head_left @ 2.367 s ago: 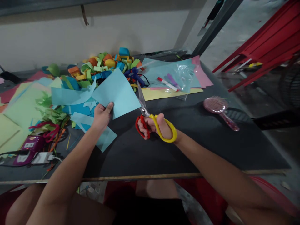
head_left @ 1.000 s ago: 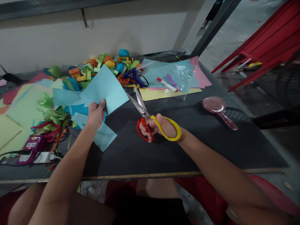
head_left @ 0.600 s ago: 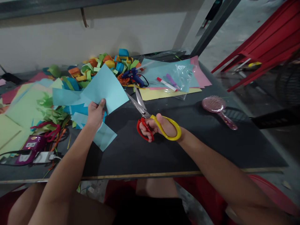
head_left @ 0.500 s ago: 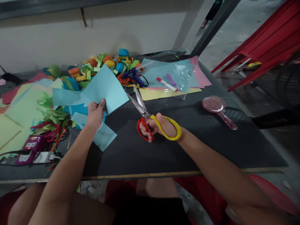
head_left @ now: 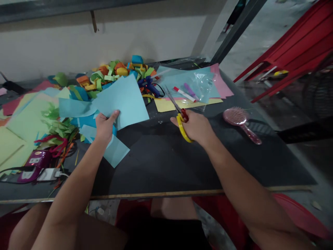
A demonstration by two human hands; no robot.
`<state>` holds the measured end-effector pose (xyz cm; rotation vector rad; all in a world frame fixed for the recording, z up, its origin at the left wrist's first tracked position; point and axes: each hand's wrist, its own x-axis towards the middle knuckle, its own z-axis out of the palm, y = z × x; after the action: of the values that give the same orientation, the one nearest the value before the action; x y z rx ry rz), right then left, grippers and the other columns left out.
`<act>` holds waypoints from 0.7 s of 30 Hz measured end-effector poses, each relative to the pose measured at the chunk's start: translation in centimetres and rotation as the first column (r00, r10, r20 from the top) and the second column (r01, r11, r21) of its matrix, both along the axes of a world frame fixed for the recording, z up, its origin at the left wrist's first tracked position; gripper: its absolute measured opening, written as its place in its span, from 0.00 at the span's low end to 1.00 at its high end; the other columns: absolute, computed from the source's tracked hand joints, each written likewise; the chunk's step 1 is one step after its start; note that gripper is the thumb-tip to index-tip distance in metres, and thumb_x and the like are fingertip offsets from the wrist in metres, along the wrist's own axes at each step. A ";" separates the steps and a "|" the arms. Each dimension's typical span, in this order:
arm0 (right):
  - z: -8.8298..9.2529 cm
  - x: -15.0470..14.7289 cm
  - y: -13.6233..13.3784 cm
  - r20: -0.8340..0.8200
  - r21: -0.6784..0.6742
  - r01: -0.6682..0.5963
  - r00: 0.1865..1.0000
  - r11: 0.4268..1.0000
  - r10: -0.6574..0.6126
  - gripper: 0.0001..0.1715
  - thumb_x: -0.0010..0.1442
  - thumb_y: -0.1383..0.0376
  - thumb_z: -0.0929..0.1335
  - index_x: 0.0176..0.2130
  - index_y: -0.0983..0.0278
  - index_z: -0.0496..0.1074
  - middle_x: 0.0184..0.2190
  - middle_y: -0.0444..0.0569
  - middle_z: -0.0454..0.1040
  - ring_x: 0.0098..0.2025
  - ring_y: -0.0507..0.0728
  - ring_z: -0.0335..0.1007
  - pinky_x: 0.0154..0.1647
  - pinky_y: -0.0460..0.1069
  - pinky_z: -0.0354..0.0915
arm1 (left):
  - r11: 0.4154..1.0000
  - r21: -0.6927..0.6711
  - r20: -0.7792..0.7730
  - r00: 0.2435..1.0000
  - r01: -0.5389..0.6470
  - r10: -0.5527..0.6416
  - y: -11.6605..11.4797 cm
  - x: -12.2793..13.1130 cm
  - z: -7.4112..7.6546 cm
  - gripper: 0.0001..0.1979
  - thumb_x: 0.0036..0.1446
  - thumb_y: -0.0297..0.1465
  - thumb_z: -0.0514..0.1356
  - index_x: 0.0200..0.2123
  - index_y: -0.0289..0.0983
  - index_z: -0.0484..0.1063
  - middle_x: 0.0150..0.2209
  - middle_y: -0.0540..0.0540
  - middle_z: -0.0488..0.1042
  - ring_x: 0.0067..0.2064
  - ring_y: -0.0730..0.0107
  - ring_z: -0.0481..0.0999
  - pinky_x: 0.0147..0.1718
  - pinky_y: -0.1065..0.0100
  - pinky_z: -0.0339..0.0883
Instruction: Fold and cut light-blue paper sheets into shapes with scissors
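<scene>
A light blue sheet of paper [head_left: 127, 100] is pinched between the thumb and fingers of my left hand [head_left: 105, 126], raised over other blue pieces. My right hand [head_left: 199, 126] is wrapped round the handles of the scissors [head_left: 182, 125], one yellow and one red. Their blades point up and left, away from me, apart from the sheet. Beneath my left hand lies a smaller blue paper piece [head_left: 116, 151] on the dark table [head_left: 161, 166].
Folded paper strips [head_left: 104, 76] are heaped at the back beside a blue glue gun [head_left: 149, 86]. Markers [head_left: 184, 94] lie on coloured sheets at the back right. A pink hairbrush [head_left: 240, 121] is at right, a purple device [head_left: 35, 165] with cables at left. A red chair [head_left: 299, 45] stands beyond.
My right hand has moved right and turned over, swinging the scissors away from the paper; their blades look closer together. The blue sheet in my left hand has tilted and shifted slightly right.
</scene>
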<state>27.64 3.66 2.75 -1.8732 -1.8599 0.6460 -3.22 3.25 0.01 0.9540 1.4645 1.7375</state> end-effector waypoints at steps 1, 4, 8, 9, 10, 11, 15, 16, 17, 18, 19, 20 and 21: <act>-0.1 0.3 0.3 0.116 0.043 0.016 0.993 0.999 -0.021 0.21 0.50 0.47 0.71 0.30 0.61 0.67 0.27 0.50 0.71 0.34 0.62 0.71 0.37 0.57 0.66 | 1.000 0.029 -0.023 1.000 -0.005 0.006 0.0 0.0 -0.1 0.23 0.39 0.34 0.74 0.22 0.38 0.59 0.23 0.53 0.66 0.28 0.75 0.70 0.24 0.74 0.66; -0.8 1.2 0.9 0.233 0.088 0.010 0.972 0.996 -0.031 0.20 0.44 0.54 0.75 0.33 0.62 0.70 0.31 0.53 0.74 0.39 0.67 0.73 0.41 0.61 0.67 | 0.998 0.059 -0.082 0.996 -0.025 0.030 -0.2 0.0 -0.3 0.26 0.33 0.34 0.76 0.23 0.39 0.58 0.26 0.51 0.68 0.35 0.69 0.74 0.29 0.70 0.71; -1.3 1.6 1.3 0.124 0.253 0.021 0.991 0.967 -0.054 0.19 0.46 0.56 0.75 0.35 0.64 0.73 0.37 0.57 0.76 0.46 0.68 0.72 0.50 0.64 0.65 | 0.998 0.021 -0.186 0.981 -0.057 0.060 -0.4 -0.1 -0.3 0.27 0.32 0.36 0.76 0.23 0.39 0.59 0.25 0.52 0.66 0.32 0.70 0.71 0.25 0.71 0.68; -1.4 1.4 1.3 0.053 0.318 0.028 0.997 0.948 -0.047 0.18 0.49 0.56 0.74 0.36 0.64 0.73 0.39 0.57 0.76 0.47 0.67 0.71 0.52 0.64 0.64 | 0.999 0.010 -0.209 0.977 -0.047 0.048 -0.5 0.0 -0.3 0.26 0.32 0.36 0.76 0.23 0.39 0.59 0.24 0.52 0.65 0.30 0.71 0.70 0.23 0.72 0.66; -1.4 0.9 1.2 -0.050 0.361 0.025 0.999 0.932 -0.008 0.17 0.52 0.55 0.72 0.37 0.64 0.73 0.40 0.57 0.75 0.48 0.66 0.71 0.53 0.64 0.64 | 1.000 -0.005 -0.230 0.973 -0.026 0.024 -0.6 0.0 -0.2 0.26 0.33 0.37 0.76 0.23 0.39 0.60 0.24 0.52 0.64 0.29 0.72 0.68 0.21 0.72 0.64; -1.6 0.3 1.0 -0.185 0.373 0.013 0.981 0.928 0.061 0.17 0.54 0.54 0.70 0.39 0.64 0.73 0.41 0.56 0.75 0.48 0.64 0.71 0.53 0.62 0.65 | 1.000 -0.022 -0.252 0.968 0.002 -0.007 -0.7 0.0 -0.2 0.25 0.34 0.37 0.76 0.23 0.38 0.61 0.23 0.52 0.64 0.28 0.72 0.68 0.20 0.72 0.62; -2.9 -2.8 -0.1 -0.704 0.185 -0.271 0.634 0.945 0.320 0.29 0.55 0.46 0.70 0.49 0.61 0.69 0.46 0.52 0.75 0.47 0.58 0.72 0.48 0.56 0.70 | 0.981 -0.086 -0.346 0.918 0.173 -0.193 -1.3 0.7 -0.1 0.21 0.40 0.43 0.74 0.27 0.37 0.68 0.26 0.48 0.70 0.29 0.69 0.71 0.20 0.71 0.62; -3.3 -3.4 -0.4 -0.738 0.147 -0.337 0.589 0.930 0.330 0.32 0.53 0.47 0.71 0.51 0.61 0.68 0.46 0.52 0.75 0.47 0.59 0.73 0.48 0.56 0.71 | 0.968 -0.090 -0.365 0.896 0.235 -0.251 -1.4 1.0 -0.1 0.20 0.43 0.45 0.72 0.30 0.37 0.70 0.28 0.46 0.73 0.31 0.67 0.73 0.22 0.71 0.64; -3.7 -3.9 -0.6 -0.749 0.117 -0.370 0.577 0.921 0.327 0.33 0.52 0.48 0.72 0.52 0.61 0.67 0.46 0.52 0.76 0.47 0.59 0.73 0.47 0.56 0.71 | 0.949 -0.091 -0.381 0.870 0.300 -0.312 -1.6 1.3 -0.1 0.21 0.46 0.47 0.69 0.33 0.37 0.72 0.31 0.45 0.75 0.33 0.65 0.75 0.25 0.70 0.67; -4.0 -4.2 -0.8 -0.736 0.092 -0.382 0.596 0.920 0.321 0.33 0.52 0.49 0.73 0.51 0.62 0.68 0.45 0.52 0.76 0.45 0.60 0.73 0.46 0.57 0.71 | 0.927 -0.092 -0.396 0.841 0.365 -0.370 -1.8 1.7 -0.2 0.21 0.49 0.49 0.67 0.35 0.37 0.73 0.33 0.44 0.76 0.34 0.64 0.76 0.27 0.69 0.69; -4.2 -4.4 -0.9 -0.707 0.075 -0.366 0.636 0.927 0.309 0.30 0.52 0.48 0.73 0.49 0.62 0.70 0.42 0.52 0.77 0.42 0.60 0.74 0.44 0.57 0.71 | 0.903 -0.094 -0.416 0.808 0.418 -0.417 -2.0 2.1 -0.3 0.22 0.51 0.50 0.64 0.37 0.37 0.73 0.34 0.43 0.77 0.35 0.64 0.76 0.29 0.68 0.69; -4.3 -4.5 -1.0 -0.672 0.071 -0.333 0.681 0.940 0.292 0.28 0.53 0.48 0.72 0.45 0.63 0.72 0.38 0.52 0.77 0.40 0.61 0.74 0.42 0.58 0.71 | 0.885 -0.101 -0.448 0.773 0.455 -0.449 -2.1 2.4 -0.4 0.22 0.53 0.51 0.62 0.36 0.37 0.74 0.34 0.44 0.77 0.35 0.64 0.77 0.29 0.68 0.70; -4.4 -4.5 -0.9 -0.637 0.079 -0.296 0.720 0.952 0.277 0.26 0.53 0.47 0.71 0.42 0.64 0.73 0.36 0.51 0.77 0.37 0.61 0.73 0.40 0.58 0.71 | 0.872 -0.114 -0.495 0.734 0.476 -0.465 -2.2 2.6 -0.5 0.21 0.55 0.51 0.60 0.35 0.37 0.73 0.32 0.44 0.77 0.33 0.64 0.76 0.28 0.68 0.69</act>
<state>23.17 2.71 -1.64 -1.1382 -1.6599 1.2456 -0.57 1.05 -0.53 1.7291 1.3369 1.1657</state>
